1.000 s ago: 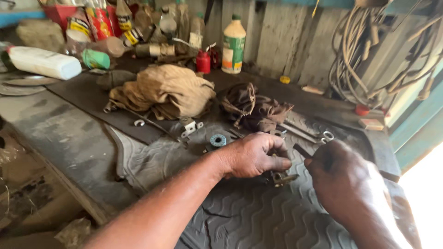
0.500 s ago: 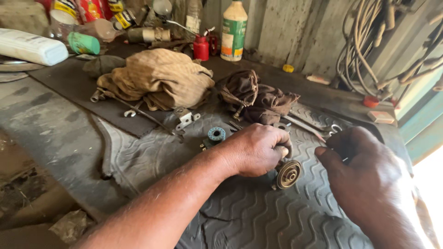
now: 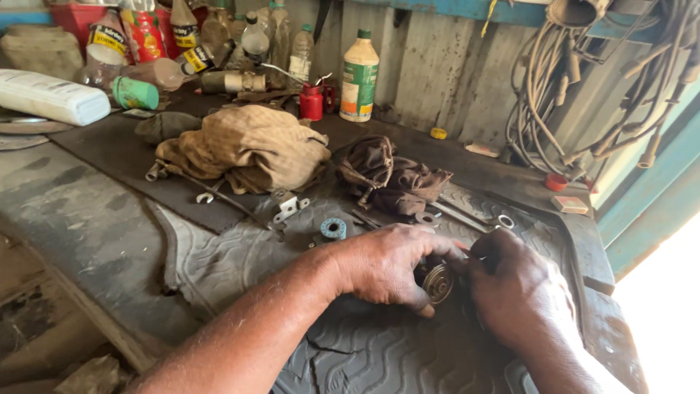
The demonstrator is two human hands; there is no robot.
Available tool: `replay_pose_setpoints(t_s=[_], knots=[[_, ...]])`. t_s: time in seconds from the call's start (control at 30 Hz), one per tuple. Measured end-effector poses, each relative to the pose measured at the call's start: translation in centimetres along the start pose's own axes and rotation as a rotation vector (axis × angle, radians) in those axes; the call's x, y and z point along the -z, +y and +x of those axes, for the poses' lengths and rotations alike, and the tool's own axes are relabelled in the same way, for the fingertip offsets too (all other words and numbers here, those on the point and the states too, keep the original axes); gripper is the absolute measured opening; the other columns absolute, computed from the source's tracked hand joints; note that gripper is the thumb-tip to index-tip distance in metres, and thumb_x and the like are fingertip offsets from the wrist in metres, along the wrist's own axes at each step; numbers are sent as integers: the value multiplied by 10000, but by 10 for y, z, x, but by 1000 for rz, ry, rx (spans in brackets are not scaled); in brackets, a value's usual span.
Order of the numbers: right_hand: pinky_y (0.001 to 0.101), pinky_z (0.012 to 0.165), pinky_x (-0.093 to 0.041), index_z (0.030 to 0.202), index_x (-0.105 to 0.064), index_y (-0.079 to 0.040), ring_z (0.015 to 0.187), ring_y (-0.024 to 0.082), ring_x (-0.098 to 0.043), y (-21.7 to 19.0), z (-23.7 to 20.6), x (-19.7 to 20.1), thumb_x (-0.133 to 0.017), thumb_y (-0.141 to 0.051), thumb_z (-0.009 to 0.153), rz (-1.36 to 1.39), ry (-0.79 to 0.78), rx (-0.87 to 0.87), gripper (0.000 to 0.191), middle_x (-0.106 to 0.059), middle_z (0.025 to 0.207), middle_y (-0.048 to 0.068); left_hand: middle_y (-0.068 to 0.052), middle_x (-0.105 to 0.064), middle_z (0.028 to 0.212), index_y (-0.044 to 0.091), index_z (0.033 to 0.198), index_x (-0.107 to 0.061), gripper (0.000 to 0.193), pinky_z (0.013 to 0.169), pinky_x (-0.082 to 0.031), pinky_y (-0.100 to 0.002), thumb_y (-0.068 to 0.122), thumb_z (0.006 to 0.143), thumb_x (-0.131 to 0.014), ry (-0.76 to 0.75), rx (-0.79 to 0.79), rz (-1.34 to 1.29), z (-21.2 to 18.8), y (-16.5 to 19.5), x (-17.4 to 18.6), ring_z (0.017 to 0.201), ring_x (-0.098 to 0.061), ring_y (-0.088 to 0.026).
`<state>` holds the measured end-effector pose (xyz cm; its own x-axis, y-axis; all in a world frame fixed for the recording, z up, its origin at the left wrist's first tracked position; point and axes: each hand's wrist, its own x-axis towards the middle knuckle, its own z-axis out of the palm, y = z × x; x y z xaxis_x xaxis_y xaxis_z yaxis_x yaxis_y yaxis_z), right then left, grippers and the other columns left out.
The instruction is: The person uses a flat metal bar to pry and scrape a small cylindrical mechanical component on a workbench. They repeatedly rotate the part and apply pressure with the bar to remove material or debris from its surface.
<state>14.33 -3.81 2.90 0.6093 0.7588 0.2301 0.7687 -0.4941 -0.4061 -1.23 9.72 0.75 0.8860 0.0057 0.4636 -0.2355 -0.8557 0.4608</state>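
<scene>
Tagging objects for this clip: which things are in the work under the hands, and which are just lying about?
In hand:
- left hand and right hand, both on the round metal part
- rubber mat under them

Lying about:
- blue ring
- tan cloth
- brown rag
- red can
- green-capped bottle
- cables on the wall

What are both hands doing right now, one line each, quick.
Left hand: closed on the round metal part, steadying it on the rubber mat.
Right hand: fingers curled against that part; grip cannot be told.
</scene>
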Motion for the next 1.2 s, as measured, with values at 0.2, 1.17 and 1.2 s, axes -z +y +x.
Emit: replay_pose_setpoints(t_s=[0.2,1.17,1.2], knots=[[486,936,-532,1116,-749,-198,1042,376,-711,5,-1,4,-708,-383,860,45,84,-16,319,-765,1034,173,-53,-702,1355,99,1353,-662,616,1005,-557,-300,180,764,-822,-45,199,-403,-2,-7,1,1115,-667,-124],[355,821,-566,1090,-800,-326,889,163,-744,52,-42,0,-803,-242,751,-34,173,564,349,-750,847,-80,-112,-763,745,87,886,-811,470,710,-559,-357,524,898,-636,101,537,-171,19,-3,-16,705,-701,-182],[351,807,-568,1091,-804,-336,877,162,-740,51,-43,0,-805,-253,753,-30,203,606,348,-744,849,-82,-103,-765,732,91,874,-817,479,702,-562,-357,532,895,-632,103,557,-194,19,-1,-16,696,-698,-174]])
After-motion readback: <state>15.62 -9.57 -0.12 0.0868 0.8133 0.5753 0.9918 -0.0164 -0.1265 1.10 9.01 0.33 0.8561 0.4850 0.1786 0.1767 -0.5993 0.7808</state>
